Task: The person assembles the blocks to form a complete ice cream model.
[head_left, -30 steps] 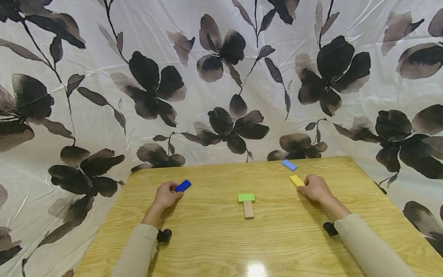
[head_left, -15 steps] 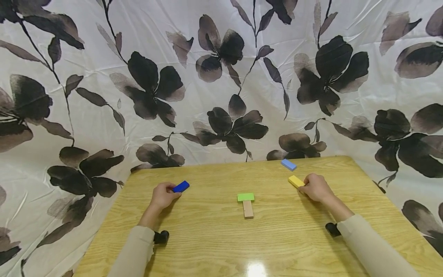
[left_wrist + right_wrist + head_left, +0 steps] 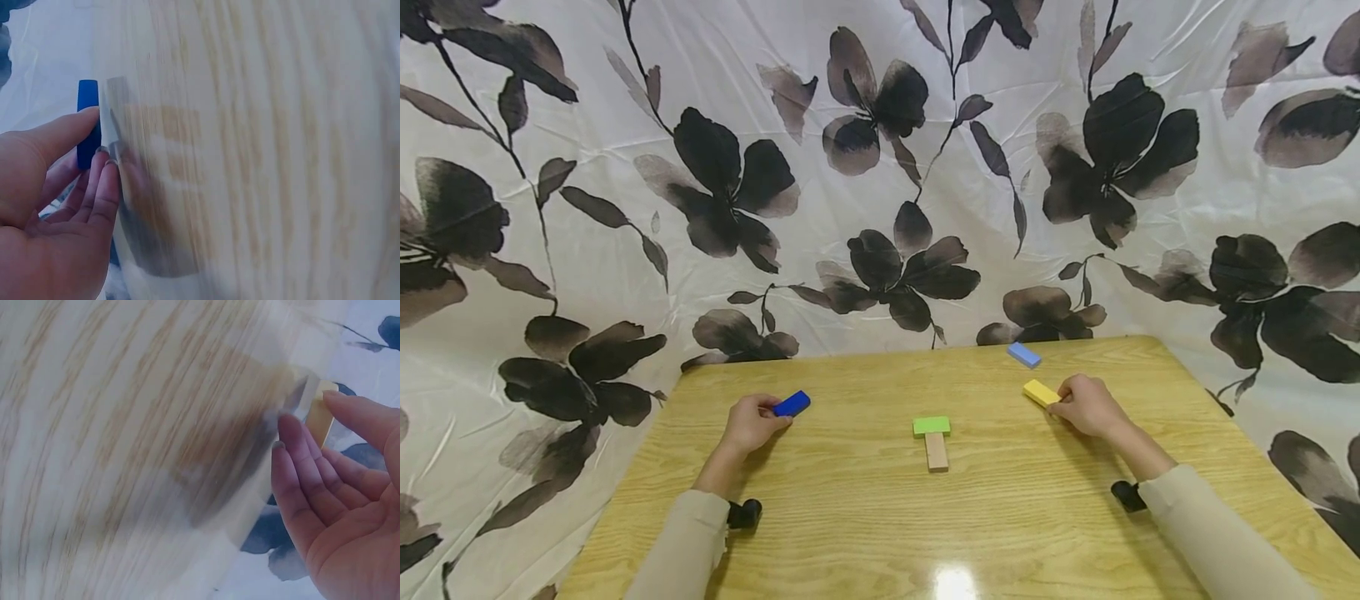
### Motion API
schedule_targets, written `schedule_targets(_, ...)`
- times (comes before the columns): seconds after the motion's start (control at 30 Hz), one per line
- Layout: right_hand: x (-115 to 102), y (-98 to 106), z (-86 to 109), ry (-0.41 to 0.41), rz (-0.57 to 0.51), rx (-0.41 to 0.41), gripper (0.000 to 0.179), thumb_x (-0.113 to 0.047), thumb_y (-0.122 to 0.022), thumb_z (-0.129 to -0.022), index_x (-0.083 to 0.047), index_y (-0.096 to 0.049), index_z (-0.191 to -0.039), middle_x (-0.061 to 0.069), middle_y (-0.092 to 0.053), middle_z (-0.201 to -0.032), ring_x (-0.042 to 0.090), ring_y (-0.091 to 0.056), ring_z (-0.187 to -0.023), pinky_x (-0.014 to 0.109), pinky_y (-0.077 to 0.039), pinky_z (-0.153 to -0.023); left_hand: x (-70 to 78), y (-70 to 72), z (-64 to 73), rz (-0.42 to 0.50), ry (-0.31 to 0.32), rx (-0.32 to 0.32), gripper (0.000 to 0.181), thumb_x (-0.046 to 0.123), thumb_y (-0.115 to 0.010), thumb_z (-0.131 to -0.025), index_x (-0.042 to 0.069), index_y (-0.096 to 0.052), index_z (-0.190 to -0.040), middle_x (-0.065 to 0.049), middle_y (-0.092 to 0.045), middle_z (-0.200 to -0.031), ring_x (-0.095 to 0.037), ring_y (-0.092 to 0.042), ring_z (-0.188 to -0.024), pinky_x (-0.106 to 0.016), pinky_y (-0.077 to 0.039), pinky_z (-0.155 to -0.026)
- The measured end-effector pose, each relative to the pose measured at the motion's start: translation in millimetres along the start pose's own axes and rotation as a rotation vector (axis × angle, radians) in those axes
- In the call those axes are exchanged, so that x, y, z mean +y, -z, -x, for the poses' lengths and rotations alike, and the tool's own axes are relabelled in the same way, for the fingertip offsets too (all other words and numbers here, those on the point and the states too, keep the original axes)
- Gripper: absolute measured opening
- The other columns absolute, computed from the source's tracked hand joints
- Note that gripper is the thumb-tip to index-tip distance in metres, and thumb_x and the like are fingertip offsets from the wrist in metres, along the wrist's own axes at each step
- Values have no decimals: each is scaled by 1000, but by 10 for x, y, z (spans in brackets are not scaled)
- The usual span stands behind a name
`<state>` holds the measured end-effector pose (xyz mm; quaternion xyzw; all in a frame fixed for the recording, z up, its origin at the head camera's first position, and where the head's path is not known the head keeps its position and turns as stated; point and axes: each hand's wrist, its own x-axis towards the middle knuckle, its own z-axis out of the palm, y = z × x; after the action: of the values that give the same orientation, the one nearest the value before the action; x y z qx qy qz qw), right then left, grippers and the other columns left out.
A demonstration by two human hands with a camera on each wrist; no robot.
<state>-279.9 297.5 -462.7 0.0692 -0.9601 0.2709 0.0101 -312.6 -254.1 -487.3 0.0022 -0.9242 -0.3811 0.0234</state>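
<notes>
On the left of the table, the left hand [image 3: 751, 423] pinches a dark blue block [image 3: 792, 404] between thumb and fingers. The left wrist view shows the thumb pressed on the blue block [image 3: 88, 125] close to the tabletop. On the right, the right hand [image 3: 1088, 406] pinches a yellow block [image 3: 1041, 393] by its near end. In the right wrist view the thumb touches the yellow block [image 3: 321, 415], and the fingers bend near the surface. Between the hands lie a green block [image 3: 931, 427] and a natural wood block [image 3: 936, 452], touching in a T shape.
A light blue block [image 3: 1024, 355] lies near the table's far edge, beyond the yellow one. The wood-grain table [image 3: 865, 517] ends at a floral cloth backdrop [image 3: 880, 192]. A dark wrist camera [image 3: 745, 514] sits at the left cuff, another wrist camera [image 3: 1127, 496] at the right.
The left hand has shifted slightly left with the dark blue block. The right hand and yellow block stay nearly in place; the right forearm has swung slightly outward. The other blocks have not moved.
</notes>
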Motion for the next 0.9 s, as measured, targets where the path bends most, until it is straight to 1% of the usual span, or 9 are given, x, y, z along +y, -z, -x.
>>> schedule_targets(0.2, -45, 23, 2, 32, -21, -17, 26, -11, -77, -89, 13, -70, -98, 17, -71, -87, 25, -66, -80, 44, -55, -73, 52, -7, -10, 5, -18, -8, 41, 9, -81, -88, -12, -66, -120, -20, -68, -98, -27, -63, -87, -29, -50, -68)
schedule_targets(0.33, -71, 14, -2, 50, -43, -36, 25, -10, -77, -89, 12, -70, -98, 15, -71, -86, 23, -65, -79, 40, -55, -70, 73, -24, -9, 20, -24, -13, 41, 9, -81, -87, -12, -67, -120, -19, -69, -98, -26, -63, -87, -26, -49, -65)
schedule_targets(0.53, -108, -18, -12, 67, -59, -48, 24, -10, -77, -89, 11, -71, -99, 11, -70, -85, 20, -63, -76, 34, -53, -66, 88, -37, 15, 45, -29, -19, 40, 7, -81, -87, -12, -67, -119, -18, -69, -95, -24, -62, -82, -26, -49, -61)
schedule_targets(0.73, -154, -51, -22, 75, -72, -51, 25, -10, -78, -88, 11, -71, -100, 10, -70, -83, 19, -64, -76, 33, -54, -67, 101, -59, 47, 61, -42, -28, 42, 7, -82, -86, -12, -67, -120, -16, -69, -94, -21, -63, -81, -26, -49, -64)
schedule_targets(0.9, -178, -64, -41, 115, -50, -34, 25, -12, -80, -87, 10, -71, -98, 9, -70, -83, 19, -64, -77, 35, -54, -68, 121, -82, 52, 69, -50, -39, 43, 8, -81, -87, -11, -66, -123, -18, -69, -100, -22, -64, -84, -28, -51, -67)
